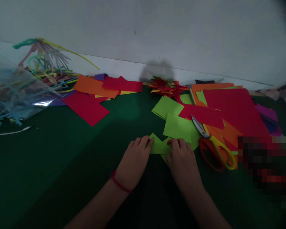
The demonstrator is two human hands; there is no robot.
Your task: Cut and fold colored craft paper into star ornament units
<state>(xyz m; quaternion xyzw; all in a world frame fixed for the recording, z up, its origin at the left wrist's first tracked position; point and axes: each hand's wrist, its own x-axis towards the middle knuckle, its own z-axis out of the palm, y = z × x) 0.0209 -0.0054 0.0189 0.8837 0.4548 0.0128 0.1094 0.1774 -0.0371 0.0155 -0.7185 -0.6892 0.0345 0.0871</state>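
A small folded piece of green paper [159,147] lies between my two hands near the middle of the table. My left hand [137,156] grips its left end, fingers bent and thumb hidden under the paper. At the right end, my right hand [182,159] has its fingers curled onto the paper. A pointed flap sticks up beside the left fingertips, and a green corner shows below the right hand. Just beyond lie green paper squares [177,127]. Scissors [211,137] with one yellow and one red handle rest right of my right hand, blades slightly apart.
Red sheets [233,105] and orange paper are piled at the right. A spiky red and green paper piece [168,86] stands by the wall. Red rectangles [85,108] lie left of centre. A clear plastic bag [16,86] with coloured pipe cleaners [46,57] fills the far left.
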